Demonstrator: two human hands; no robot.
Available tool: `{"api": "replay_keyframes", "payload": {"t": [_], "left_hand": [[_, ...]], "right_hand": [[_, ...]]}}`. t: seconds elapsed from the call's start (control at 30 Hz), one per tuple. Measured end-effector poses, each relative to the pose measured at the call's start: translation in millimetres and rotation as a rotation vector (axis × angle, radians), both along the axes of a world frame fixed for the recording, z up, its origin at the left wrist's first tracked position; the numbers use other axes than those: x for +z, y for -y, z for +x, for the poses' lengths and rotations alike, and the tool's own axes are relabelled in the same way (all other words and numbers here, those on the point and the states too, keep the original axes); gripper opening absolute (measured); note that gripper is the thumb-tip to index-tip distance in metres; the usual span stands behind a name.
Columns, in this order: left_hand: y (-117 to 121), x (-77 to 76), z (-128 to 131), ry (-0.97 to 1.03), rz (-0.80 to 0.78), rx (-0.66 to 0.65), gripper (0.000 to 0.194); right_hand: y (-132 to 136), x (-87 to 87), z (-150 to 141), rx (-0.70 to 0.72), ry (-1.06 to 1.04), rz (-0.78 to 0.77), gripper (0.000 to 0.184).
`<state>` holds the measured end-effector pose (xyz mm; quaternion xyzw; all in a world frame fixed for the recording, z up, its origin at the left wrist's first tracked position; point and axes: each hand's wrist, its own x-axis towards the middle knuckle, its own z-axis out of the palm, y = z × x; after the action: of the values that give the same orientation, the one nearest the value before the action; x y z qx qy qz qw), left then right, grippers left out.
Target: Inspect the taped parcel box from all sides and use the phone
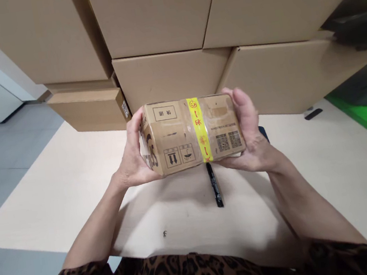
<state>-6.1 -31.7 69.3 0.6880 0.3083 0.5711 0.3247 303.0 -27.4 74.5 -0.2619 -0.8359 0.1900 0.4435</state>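
Note:
A small cardboard box (176, 131) is held up between my two hands above the table. Yellow tape with red print runs across its near face, which also carries printed symbols and two QR codes. My left hand (134, 154) grips the box's left end, thumb below and fingers behind. Around the right end is wrapped my right hand (251, 132), its fingertips partly hidden behind the box. A black marker pen (214, 185) lies on the table just below the box, its upper tip close to the box's lower edge in view.
Large cardboard boxes (158, 12) are stacked along the table's far side. A flatter carton (90, 110) stands at the far left of the table (336, 188). Partly behind my right hand is a dark object (263, 133). A small black item (314, 114) lies at the right.

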Motion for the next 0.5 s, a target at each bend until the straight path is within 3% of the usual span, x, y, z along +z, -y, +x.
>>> {"api": "replay_keyframes", "payload": {"t": [0.13, 0.23, 0.37, 0.5], "left_hand": [[2, 4.6, -3, -0.102, 0.071, 0.037, 0.132], [5, 8.2, 1, -0.246, 0.128, 0.037, 0.121], [11, 5.9, 7, -0.447, 0.309, 0.025, 0.122], [3, 0.6, -2, -0.639, 0.411, 0.105, 0.136]], "right_hand": [[7, 12.5, 3, -0.104, 0.203, 0.21, 0.133], [16, 11.6, -8, -0.149, 0.291, 0.241, 0.127], [19, -1.9, -29, -0.152, 0.197, 0.316, 0.121], [9, -9.5, -27, -0.163, 0.062, 0.435, 0.114]]}}
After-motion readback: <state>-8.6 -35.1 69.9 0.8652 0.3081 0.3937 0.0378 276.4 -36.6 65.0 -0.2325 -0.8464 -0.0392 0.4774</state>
